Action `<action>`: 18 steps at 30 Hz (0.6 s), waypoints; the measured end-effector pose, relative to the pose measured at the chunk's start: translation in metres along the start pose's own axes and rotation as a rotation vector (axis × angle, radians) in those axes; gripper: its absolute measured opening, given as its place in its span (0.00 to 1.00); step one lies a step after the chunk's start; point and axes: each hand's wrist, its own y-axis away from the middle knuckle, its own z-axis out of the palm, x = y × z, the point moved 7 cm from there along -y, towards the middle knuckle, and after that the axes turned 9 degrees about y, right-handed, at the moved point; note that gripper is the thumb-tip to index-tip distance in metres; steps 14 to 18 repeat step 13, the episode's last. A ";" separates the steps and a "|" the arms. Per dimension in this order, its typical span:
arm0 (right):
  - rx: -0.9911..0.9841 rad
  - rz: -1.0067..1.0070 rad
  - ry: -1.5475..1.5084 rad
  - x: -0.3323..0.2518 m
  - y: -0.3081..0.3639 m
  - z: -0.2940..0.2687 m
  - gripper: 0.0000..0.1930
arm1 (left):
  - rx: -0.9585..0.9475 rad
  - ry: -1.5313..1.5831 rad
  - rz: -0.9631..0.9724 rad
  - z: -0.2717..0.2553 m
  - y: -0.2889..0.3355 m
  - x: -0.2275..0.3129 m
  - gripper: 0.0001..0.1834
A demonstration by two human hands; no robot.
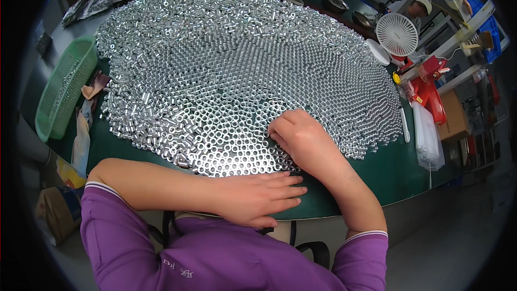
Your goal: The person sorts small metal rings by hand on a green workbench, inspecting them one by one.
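Small shiny metal sleeves point(231, 134), short hollow cylinders, cover most of the green table. Many stand on end in tight rows through the middle; others lie tipped over at the left front and along the back. My left hand point(264, 196) rests flat by the table's near edge, fingers stretched out to the right, beside the front row of upright sleeves. Over the standing sleeves right of centre, my right hand point(299, 134) bends its fingers down and together among them. Its fingertips are partly hidden, so what they pinch cannot be made out.
A green plastic basket point(64, 89) stands at the left edge, near crumpled cloth. On the right are a white fan point(397, 34), a red bin point(431, 102) and clear plastic bags point(428, 137). Metal bowls point(335, 2) sit at the back. Another person point(417, 11) is at the far right.
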 end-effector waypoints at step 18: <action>-0.240 0.084 -0.114 0.000 0.011 -0.020 0.07 | -0.028 -0.010 -0.029 0.002 0.000 -0.003 0.35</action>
